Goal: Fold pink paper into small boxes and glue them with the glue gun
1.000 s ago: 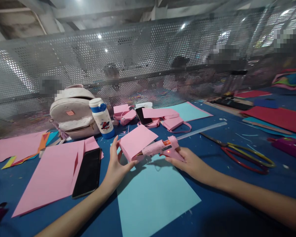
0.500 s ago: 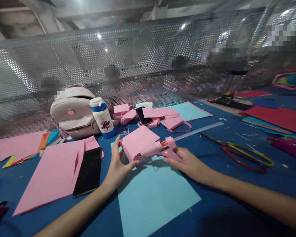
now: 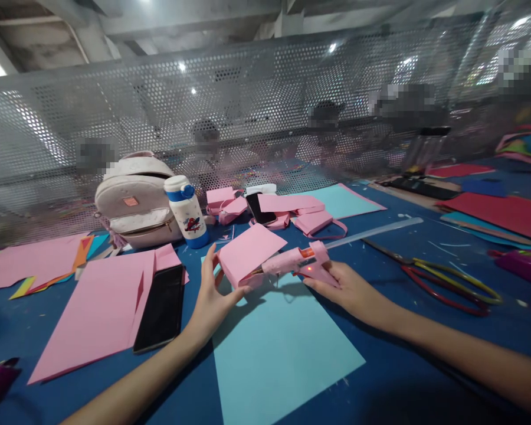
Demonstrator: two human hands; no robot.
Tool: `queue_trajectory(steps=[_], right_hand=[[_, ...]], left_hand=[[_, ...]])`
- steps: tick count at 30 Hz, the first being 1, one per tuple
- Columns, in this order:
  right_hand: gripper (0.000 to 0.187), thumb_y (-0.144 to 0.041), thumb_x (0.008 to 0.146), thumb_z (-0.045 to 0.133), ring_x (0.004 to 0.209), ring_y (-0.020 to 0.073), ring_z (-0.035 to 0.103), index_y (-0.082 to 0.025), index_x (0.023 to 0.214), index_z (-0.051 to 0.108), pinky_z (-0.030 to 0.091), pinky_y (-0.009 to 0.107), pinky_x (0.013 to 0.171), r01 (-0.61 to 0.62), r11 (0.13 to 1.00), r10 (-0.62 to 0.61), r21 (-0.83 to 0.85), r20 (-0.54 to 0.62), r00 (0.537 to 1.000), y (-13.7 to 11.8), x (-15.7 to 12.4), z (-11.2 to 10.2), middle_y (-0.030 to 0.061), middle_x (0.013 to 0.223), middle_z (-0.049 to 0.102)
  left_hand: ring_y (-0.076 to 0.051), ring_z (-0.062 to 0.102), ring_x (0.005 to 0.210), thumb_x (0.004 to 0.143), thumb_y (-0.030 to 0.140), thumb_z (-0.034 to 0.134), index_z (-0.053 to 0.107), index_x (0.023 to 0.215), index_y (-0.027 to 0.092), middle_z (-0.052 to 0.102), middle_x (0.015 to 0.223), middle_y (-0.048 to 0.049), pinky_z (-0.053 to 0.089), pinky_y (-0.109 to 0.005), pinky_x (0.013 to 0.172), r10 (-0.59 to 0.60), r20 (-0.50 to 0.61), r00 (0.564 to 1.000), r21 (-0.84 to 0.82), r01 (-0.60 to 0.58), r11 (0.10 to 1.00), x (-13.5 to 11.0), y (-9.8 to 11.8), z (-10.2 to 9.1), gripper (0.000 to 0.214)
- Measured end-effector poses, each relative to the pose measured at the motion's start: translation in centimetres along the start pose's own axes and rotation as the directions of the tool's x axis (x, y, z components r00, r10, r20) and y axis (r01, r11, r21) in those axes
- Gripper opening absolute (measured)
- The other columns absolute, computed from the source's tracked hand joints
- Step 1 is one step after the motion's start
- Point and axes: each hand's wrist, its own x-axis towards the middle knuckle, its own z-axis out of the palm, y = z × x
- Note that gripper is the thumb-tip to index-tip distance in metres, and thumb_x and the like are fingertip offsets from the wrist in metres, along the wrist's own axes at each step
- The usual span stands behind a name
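Between the thumb and fingers of my left hand (image 3: 216, 289) is a folded pink paper box (image 3: 250, 248), tilted above the table. My right hand (image 3: 343, 292) grips a pink hot glue gun (image 3: 287, 261) by its handle, a small orange light glowing on its side. From its back end sticks a long clear glue stick (image 3: 376, 229). The nozzle lies at the box's lower right edge; whether it touches the paper I cannot make out. Under both hands lies a light blue paper sheet (image 3: 283, 354) on the blue table.
Left are a black phone (image 3: 160, 307), pink paper (image 3: 92, 313), a backpack (image 3: 135, 203) and a bottle (image 3: 188, 212). Small pink paper bags (image 3: 314, 222) stand behind the box. Scissors (image 3: 446, 283) lie right of my right hand. A perforated metal screen (image 3: 256, 88) borders the far side.
The glue gun and my right hand have shifted a little to the right, its nozzle drawing back toward the box's right edge. My left hand still holds the box.
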Motion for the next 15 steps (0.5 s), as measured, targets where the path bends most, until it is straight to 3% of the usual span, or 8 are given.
queue_trajectory(steps=[8, 15], right_hand=[[0.044, -0.057, 0.086, 0.056, 0.081, 0.0269, 0.065, -0.016, 0.091, 0.071, 0.053, 0.032, 0.072, -0.031, 0.997, 0.026, -0.067, -0.072, 0.997, 0.36, 0.05, -0.64, 0.0063, 0.080, 0.071], [0.047, -0.058, 0.088, 0.054, 0.077, 0.0249, 0.064, -0.014, 0.093, 0.071, 0.051, 0.032, 0.069, -0.039, 0.994, 0.031, -0.102, -0.077, 0.997, 0.45, 0.13, -0.88, 0.0077, 0.085, 0.071]], left_hand=[[-0.031, 0.037, 0.141, 0.071, 0.043, 0.083, 0.026, 0.149, 0.031, 0.039, 0.143, -0.0105, 0.034, -0.051, 0.118, -0.010, -0.051, 0.999, -0.025, 0.009, 1.000, 0.09, 0.26, 0.16, 0.097], [-0.031, 0.037, 0.141, 0.073, 0.046, 0.081, 0.026, 0.149, 0.031, 0.038, 0.143, -0.0108, 0.035, -0.050, 0.117, -0.006, -0.062, 0.998, -0.018, 0.005, 1.000, 0.07, 0.09, 0.11, 0.096]])
